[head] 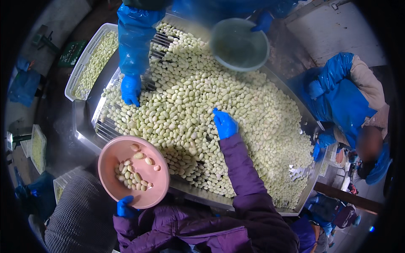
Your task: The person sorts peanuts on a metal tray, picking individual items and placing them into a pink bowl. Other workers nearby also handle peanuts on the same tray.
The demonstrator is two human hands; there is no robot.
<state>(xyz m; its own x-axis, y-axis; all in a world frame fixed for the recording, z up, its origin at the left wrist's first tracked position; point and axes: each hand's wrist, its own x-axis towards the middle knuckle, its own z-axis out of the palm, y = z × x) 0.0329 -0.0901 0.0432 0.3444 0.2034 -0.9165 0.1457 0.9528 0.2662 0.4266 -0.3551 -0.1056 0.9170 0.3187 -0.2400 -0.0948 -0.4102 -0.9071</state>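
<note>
Pale green, oval silkworm cocoons (pixel 190 98) lie heaped over a metal sorting table with a slatted grate (pixel 106 130). My left hand (pixel 125 206), in a blue glove, grips the near rim of a pink plastic bowl (pixel 106 167), which holds a small group of cocoons. Above the middle of the heap is my right hand (pixel 225 123), also blue-gloved, its fingers bunched and pointing away from me. Its fingertips are at the cocoons; whether one is between them I cannot tell.
Across the table, a co-worker's gloved hand (pixel 130 90) touches the cocoons, and their other hand (pixel 263 22) holds a grey-green basin (pixel 240 44). A white crate (pixel 72 79) of cocoons stands at the table's left end. Another person (pixel 345 95) works at the right.
</note>
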